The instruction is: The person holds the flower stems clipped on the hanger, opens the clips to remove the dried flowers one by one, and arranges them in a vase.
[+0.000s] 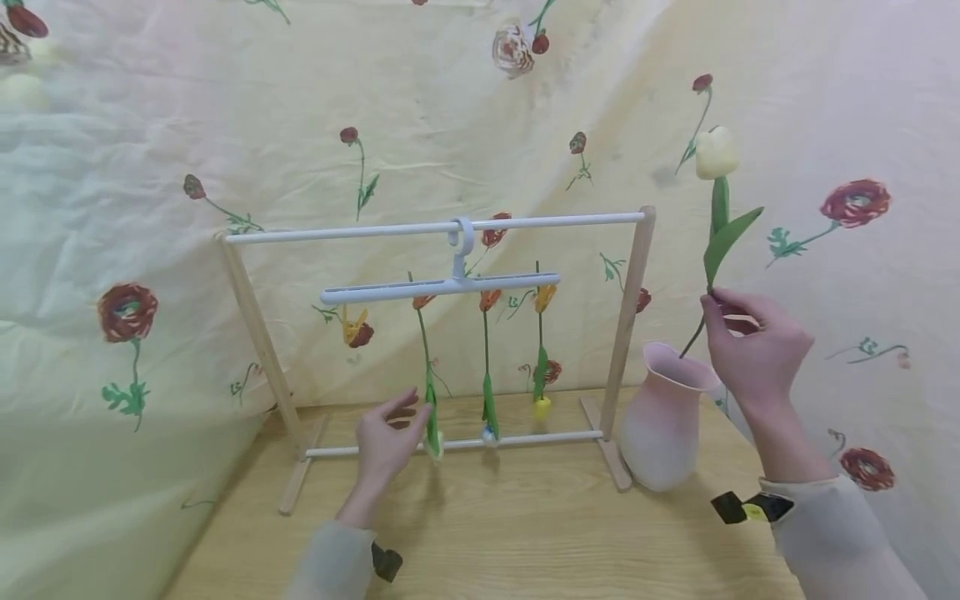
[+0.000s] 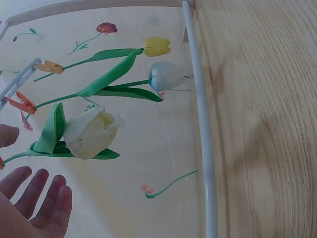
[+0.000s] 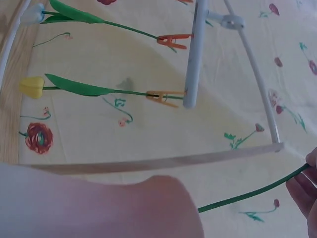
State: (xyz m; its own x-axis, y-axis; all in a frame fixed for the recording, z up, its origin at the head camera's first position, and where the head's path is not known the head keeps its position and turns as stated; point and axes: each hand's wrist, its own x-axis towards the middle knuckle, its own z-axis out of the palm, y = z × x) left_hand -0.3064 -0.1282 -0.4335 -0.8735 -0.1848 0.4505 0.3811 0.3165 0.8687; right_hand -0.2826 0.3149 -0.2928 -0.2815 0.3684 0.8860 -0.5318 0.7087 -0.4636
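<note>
Between thumb and fingertips my right hand (image 1: 761, 346) pinches the stem of a white artificial tulip (image 1: 716, 154), bloom upward. The stem's lower end is at the mouth of a pink and white vase (image 1: 660, 437); whether it is inside, I cannot tell. My left hand (image 1: 384, 440), fingers loosely spread, is beside another white tulip (image 2: 91, 133) hanging bloom down; no grip on it shows. A blue-white tulip (image 2: 167, 76) and a yellow tulip (image 2: 157, 46) also hang upside down. Orange and yellow clips (image 3: 173, 40) hold the stems to a pale blue hanger (image 1: 442, 288).
The hanger hooks over the top bar (image 1: 337, 232) of a rack with wooden posts (image 1: 633, 317). Another yellow-orange clip (image 1: 354, 327) hangs at its left end with no flower. A wooden table (image 1: 525, 533) lies below, and flower-print cloth (image 1: 285, 100) surrounds it.
</note>
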